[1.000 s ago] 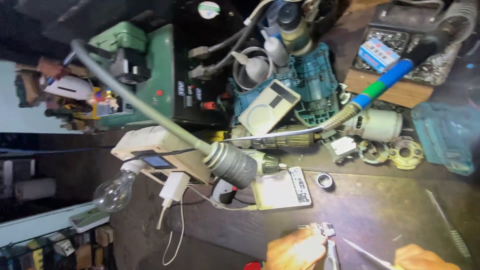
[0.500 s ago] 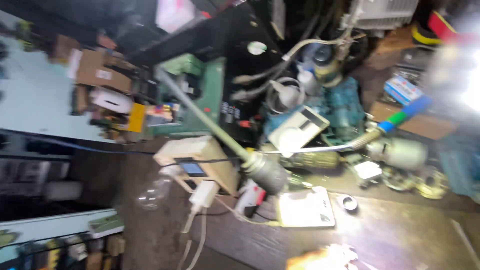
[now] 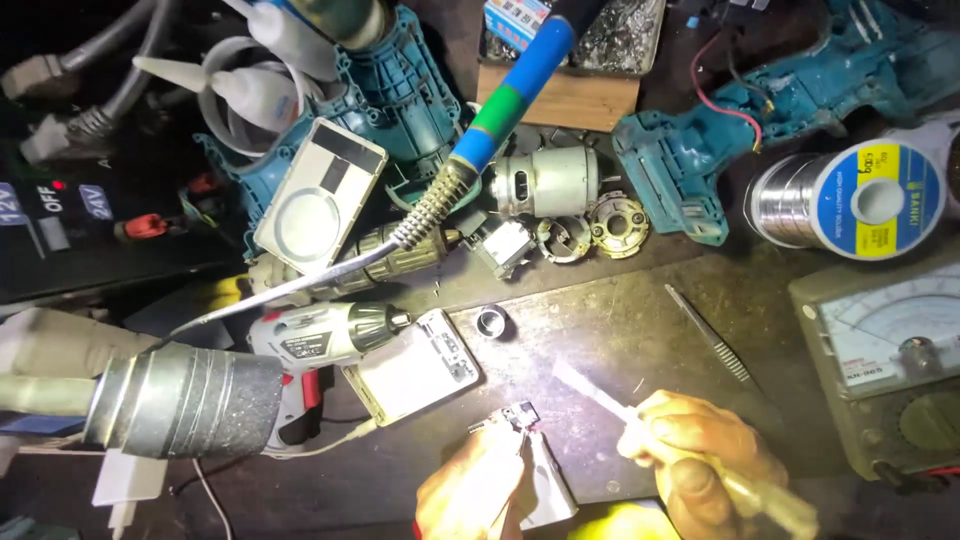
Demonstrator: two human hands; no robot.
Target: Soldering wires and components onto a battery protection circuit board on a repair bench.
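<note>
My left hand (image 3: 470,492) is at the bottom middle, pinching a small dark electronic part (image 3: 516,417) that rests on a pale wedge-shaped piece (image 3: 548,480). To its right, my right hand (image 3: 700,460) is closed around a thin pale tool (image 3: 600,392) whose tip points up-left toward that part. The tip stops just short of the part. Both hands are brightly lit on a dark metal work plate (image 3: 620,330).
A soldering iron (image 3: 500,110) with a blue and green handle lies above. Around it: a small motor (image 3: 545,182), teal tool housings (image 3: 690,150), a solder spool (image 3: 850,200), an analog meter (image 3: 890,350), tweezers (image 3: 712,336), a small cordless screwdriver (image 3: 320,335), a lamp head (image 3: 180,400).
The view has swung from the left shelves down and right onto the bench. Both hands, barely at the bottom edge before, are now fully in view with the part and tool.
</note>
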